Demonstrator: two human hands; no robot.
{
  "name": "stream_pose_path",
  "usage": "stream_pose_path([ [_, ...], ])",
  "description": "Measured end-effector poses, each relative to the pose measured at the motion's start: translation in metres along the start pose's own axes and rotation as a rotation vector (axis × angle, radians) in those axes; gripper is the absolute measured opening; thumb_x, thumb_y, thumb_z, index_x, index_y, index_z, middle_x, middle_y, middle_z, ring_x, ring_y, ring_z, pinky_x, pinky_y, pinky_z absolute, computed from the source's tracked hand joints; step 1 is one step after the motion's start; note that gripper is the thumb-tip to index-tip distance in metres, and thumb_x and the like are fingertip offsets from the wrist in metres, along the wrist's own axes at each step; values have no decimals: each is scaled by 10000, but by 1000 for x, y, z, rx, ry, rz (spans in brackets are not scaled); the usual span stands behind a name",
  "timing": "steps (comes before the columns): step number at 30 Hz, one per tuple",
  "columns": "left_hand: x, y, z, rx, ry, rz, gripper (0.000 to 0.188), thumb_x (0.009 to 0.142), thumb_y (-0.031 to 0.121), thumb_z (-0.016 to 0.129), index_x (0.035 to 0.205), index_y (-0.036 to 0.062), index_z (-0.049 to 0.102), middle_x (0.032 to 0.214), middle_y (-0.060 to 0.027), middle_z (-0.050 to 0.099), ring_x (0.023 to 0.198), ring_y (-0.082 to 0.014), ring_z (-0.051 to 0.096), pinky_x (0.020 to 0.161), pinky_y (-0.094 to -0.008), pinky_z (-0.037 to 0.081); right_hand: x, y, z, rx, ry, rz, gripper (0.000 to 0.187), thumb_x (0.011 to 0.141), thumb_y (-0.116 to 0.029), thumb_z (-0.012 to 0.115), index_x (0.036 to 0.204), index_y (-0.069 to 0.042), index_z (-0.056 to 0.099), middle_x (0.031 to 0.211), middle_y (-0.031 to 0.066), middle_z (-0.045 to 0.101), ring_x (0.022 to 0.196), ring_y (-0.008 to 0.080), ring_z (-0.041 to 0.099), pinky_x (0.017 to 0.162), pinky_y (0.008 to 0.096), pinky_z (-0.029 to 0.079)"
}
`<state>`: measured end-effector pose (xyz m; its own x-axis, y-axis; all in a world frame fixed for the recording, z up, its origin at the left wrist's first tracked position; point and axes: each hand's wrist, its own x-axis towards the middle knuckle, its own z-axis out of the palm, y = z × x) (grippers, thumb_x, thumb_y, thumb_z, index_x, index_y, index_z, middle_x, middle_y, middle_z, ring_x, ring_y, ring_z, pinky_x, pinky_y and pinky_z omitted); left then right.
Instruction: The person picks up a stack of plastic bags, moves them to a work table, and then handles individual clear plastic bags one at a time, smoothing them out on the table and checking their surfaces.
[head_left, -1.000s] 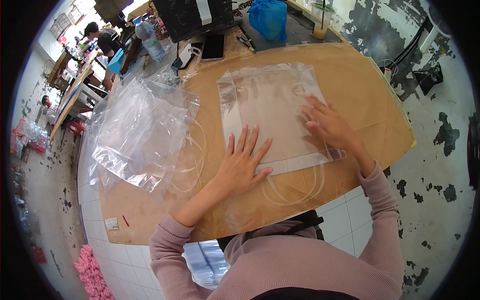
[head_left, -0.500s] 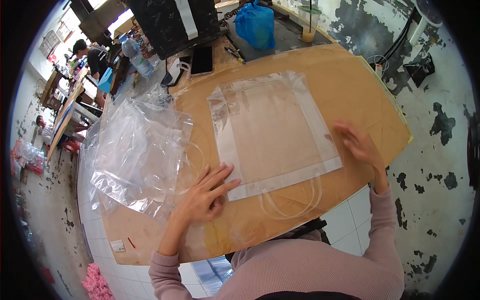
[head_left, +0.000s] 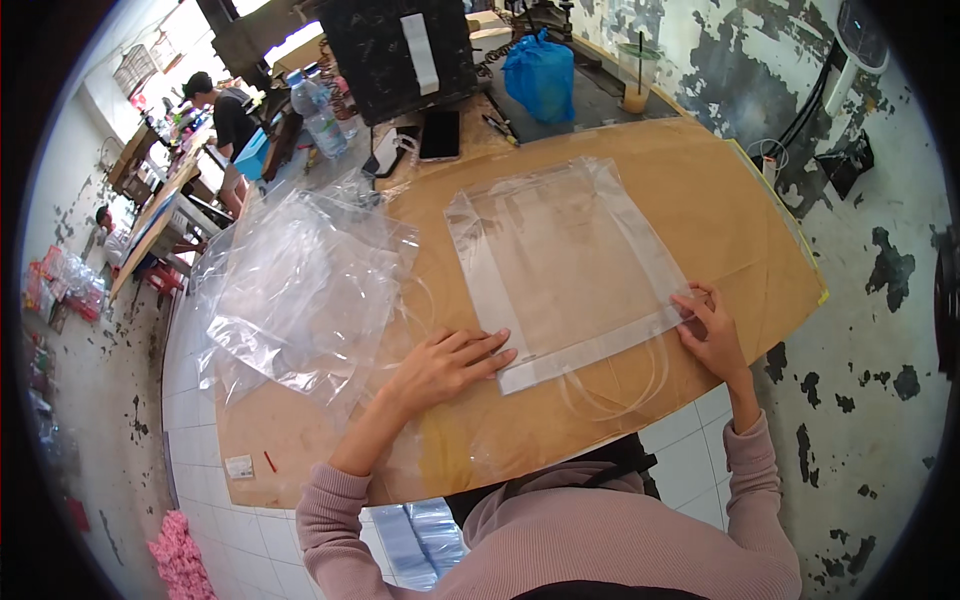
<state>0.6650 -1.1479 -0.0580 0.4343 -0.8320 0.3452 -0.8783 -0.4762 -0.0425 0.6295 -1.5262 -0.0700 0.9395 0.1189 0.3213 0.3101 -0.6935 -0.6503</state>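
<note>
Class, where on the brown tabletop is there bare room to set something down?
Bare tabletop: between the flat clear handled bag and yellow right edge, beyond the right hand. Crowded: left, under heaped clear bags; far side, around the black smartphone and plastic bottle.

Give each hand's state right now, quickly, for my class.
Left hand: open, touching the left edge of a clear rectangular plastic bag.
Right hand: bent at its near right corner; grip cannot be told.
</note>
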Motion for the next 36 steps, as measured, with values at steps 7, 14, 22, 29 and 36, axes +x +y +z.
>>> stream_pose_path([
  [7, -4, 6, -4, -65, 19, -77, 244, 750, 254, 560, 964, 136, 571, 1089, 2, 551, 871, -156, 541, 732, -283, 450, 13, -6, -10, -37, -117, -59, 404, 687, 20, 573, 1072, -98, 553, 1058, 128, 438, 909, 246, 490, 794, 305, 413],
  [14, -10, 2, 4, -47, 100, -12, 163, 770, 264, 520, 841, 121, 550, 1020, 7, 569, 856, -164, 542, 719, -287, 461, 15, -2, 0, -84, -80, -74, 420, 679, 28, 567, 1080, -95, 542, 1028, 127, 427, 947, 274, 461, 841, 315, 376],
  [22, -4, 0, -9, -183, -63, -91, 351, 761, 226, 550, 1110, 202, 539, 983, -3, 541, 882, -182, 515, 721, -268, 448, 23, -11, 11, 9, -34, -6, 533, 628, 145, 413, 1087, -97, 535, 1001, 166, 368, 931, 290, 443, 805, 319, 393],
  [29, -2, 2, -14, -192, -123, -2, 399, 780, 331, 524, 1161, 218, 496, 1062, -44, 495, 977, -216, 479, 851, -382, 389, 29, 3, 11, -217, -65, -201, 464, 647, 34, 517, 1084, -119, 536, 1019, 182, 402, 971, 314, 437, 821, 354, 384],
  [36, -3, 0, 2, -108, -157, 132, 443, 779, 311, 528, 1200, 205, 437, 1231, -76, 438, 1114, -181, 445, 902, -376, 366, 32, -1, 6, -11, -159, -27, 500, 620, -84, 629, 1104, -137, 518, 1038, 156, 411, 981, 291, 430, 828, 349, 384],
])
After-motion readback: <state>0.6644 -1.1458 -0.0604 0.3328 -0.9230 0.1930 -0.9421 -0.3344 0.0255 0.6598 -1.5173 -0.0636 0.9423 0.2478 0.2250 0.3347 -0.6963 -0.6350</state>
